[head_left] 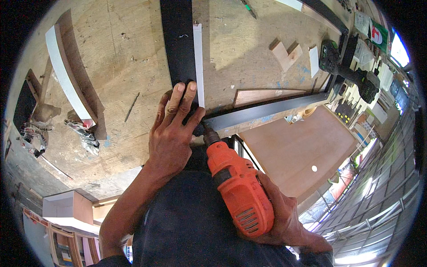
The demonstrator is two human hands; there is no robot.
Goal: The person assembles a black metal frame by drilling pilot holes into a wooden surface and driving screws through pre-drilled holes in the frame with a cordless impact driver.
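Lying well to the left of the left hand (171, 133), a white strip (66, 73) leans across the worktop (111, 35), with crumpled foil (86, 138) by its lower end and a thin dark rod (132, 107) nearer the hand. The left hand rests palm down, its fingers stretched and slightly parted over the near end of a black bar (178, 40), not visibly wrapped around it. That bar's long axis runs away beyond the fingertips, tilting slightly left; a narrow white strip lies along its right edge. Just right of the left hand, an orange drill (242, 193) points up and leftward, its long axis slanting from the right hand (280, 209) to the corner where the black bar nears a second bar (271, 109), which runs off rightward. The right hand is closed around the drill's handle, fingers mostly hidden. Work at this corner looks underway rather than finished: the bars lie in place, the drill is at the joint, but whether the tip has bitten in, and how much remains, cannot be told.
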